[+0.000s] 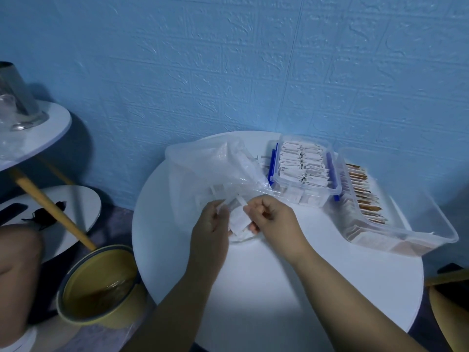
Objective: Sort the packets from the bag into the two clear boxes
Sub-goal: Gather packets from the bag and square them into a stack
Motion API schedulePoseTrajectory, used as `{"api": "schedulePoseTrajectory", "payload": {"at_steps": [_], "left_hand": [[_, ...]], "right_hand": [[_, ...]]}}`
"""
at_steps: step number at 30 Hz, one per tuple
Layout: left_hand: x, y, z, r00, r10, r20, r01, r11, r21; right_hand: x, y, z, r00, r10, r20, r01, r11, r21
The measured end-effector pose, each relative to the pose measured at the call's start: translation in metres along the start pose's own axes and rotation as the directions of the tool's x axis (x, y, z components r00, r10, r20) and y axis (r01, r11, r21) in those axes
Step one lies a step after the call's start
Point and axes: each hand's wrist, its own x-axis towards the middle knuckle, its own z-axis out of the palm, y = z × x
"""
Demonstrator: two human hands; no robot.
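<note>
A crumpled clear plastic bag (203, 171) lies on the round white table (266, 288), with a few white packets showing inside it. At the bag's near edge my left hand (210, 224) and my right hand (269, 217) both hold white packets (238, 221) between them. A small clear box with blue latches (330, 191) stands behind, filled with upright white packets. To its right, a larger clear box (416, 212) holds a row of brown-and-white packets.
A yellow bin (99, 285) with a wrapper inside stands on the floor left of the table. A second white table (38, 128) at far left carries a metal cup and glassware. A knee (17, 252) shows at the left edge. The blue wall is close behind.
</note>
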Motion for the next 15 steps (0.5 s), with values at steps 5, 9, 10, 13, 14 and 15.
{"api": "schedulePoseTrajectory", "payload": {"at_steps": [5, 9, 10, 13, 14, 15], "left_hand": [[-0.016, -0.002, 0.006, 0.982, 0.086, 0.168, -0.115, 0.979, 0.167], [-0.031, -0.005, 0.020, 0.916, 0.205, 0.345, -0.287, 0.936, 0.206], [-0.034, -0.004, 0.023, 0.901, 0.211, 0.379, -0.305, 0.930, 0.206], [-0.037, -0.004, 0.029, 0.894, 0.195, 0.403, -0.296, 0.932, 0.207], [-0.037, -0.005, 0.030, 0.903, 0.188, 0.387, -0.292, 0.928, 0.230], [-0.037, -0.006, 0.030, 0.912, 0.176, 0.371, -0.283, 0.924, 0.258]], "right_hand": [[-0.017, 0.012, -0.014, 0.991, -0.085, -0.107, 0.074, 0.992, -0.100], [-0.036, 0.016, -0.039, 0.991, -0.131, -0.012, 0.129, 0.985, -0.118], [-0.040, 0.017, -0.045, 0.991, -0.135, -0.005, 0.133, 0.983, -0.124], [-0.048, 0.023, -0.057, 0.990, -0.140, -0.024, 0.128, 0.955, -0.267], [-0.050, 0.025, -0.060, 0.992, -0.125, -0.026, 0.111, 0.946, -0.306], [-0.051, 0.026, -0.061, 0.994, -0.103, -0.026, 0.090, 0.946, -0.310]]}}
